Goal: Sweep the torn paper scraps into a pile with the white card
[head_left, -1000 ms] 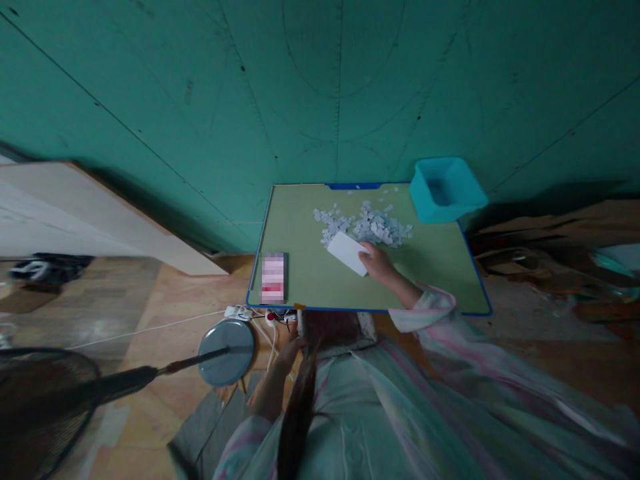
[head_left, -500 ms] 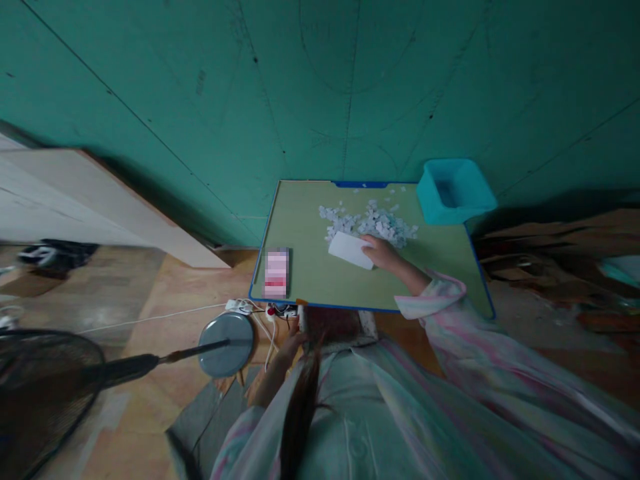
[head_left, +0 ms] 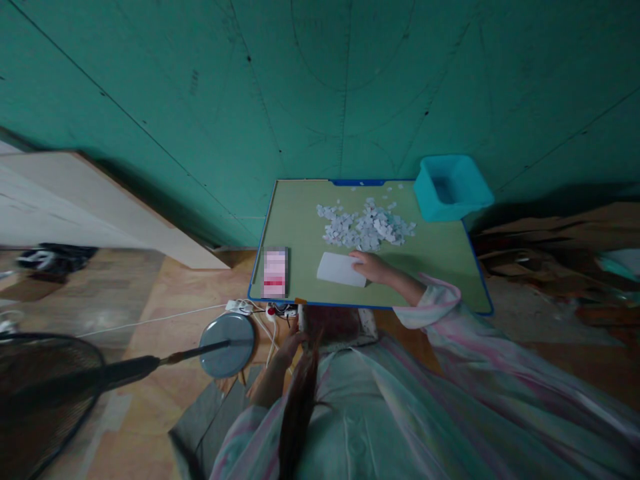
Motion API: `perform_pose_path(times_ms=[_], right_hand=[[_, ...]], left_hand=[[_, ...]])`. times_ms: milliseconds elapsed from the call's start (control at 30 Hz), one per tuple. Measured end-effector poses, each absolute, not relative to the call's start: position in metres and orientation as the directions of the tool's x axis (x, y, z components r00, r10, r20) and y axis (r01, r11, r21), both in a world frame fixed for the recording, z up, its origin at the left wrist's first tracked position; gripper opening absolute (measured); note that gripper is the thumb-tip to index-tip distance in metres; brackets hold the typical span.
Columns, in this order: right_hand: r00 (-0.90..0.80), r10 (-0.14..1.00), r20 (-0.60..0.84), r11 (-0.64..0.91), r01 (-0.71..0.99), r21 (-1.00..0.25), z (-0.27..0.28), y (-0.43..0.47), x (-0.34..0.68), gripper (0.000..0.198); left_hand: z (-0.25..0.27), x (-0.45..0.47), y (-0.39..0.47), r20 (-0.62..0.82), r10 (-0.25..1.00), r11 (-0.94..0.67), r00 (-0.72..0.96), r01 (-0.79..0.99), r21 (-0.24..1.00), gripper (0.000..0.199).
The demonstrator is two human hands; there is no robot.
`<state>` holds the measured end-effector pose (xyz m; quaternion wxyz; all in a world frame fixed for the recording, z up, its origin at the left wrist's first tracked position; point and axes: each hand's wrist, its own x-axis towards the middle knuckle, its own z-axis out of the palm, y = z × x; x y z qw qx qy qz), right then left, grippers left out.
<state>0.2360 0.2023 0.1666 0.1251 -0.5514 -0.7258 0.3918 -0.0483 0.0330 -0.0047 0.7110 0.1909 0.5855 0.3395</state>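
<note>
My right hand (head_left: 371,267) rests on the right end of a white card (head_left: 340,270) that lies flat on the green tabletop (head_left: 300,220), its fingers pressing the card's edge. Just beyond the card lies a heap of several small white paper pieces (head_left: 367,225). My left hand (head_left: 293,347) hangs below the table's front edge, next to the cables, with its fingers loosely curled; whether it holds anything is hidden. A phone (head_left: 275,272) lies at the table's front left corner.
A turquoise plastic bin (head_left: 453,187) stands at the table's far right corner against the green wall. On the floor to the left are a fan's round base (head_left: 226,345), its dark cage (head_left: 35,393), and a white power strip (head_left: 240,307) with cables. Cardboard lies at the right.
My right hand has drawn the white card away from the paper heap, towards me and to the left, and laid it flat. The left hand has stayed put.
</note>
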Motion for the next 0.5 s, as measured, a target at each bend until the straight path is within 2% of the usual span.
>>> perform_pose_path(times_ms=[167, 367, 500], right_hand=[[-0.493, 0.818, -0.297, 0.176, 0.706, -0.686, 0.167, 0.189, 0.229, 0.040], [-0.403, 0.881, -0.250, 0.135, 0.719, -0.682, 0.169, 0.194, 0.234, 0.043], [-0.446, 0.850, -0.280, 0.152, 0.717, -0.680, 0.166, 0.181, 0.229, 0.041]], left_hand=[[0.005, -0.041, 0.028, -0.648, 0.755, 0.645, 0.101, -0.291, 0.706, 0.105], [0.006, -0.042, 0.026, -0.647, 0.755, 0.647, 0.106, -0.278, 0.710, 0.104], [0.005, -0.042, 0.027, -0.635, 0.763, 0.639, 0.117, -0.285, 0.715, 0.103]])
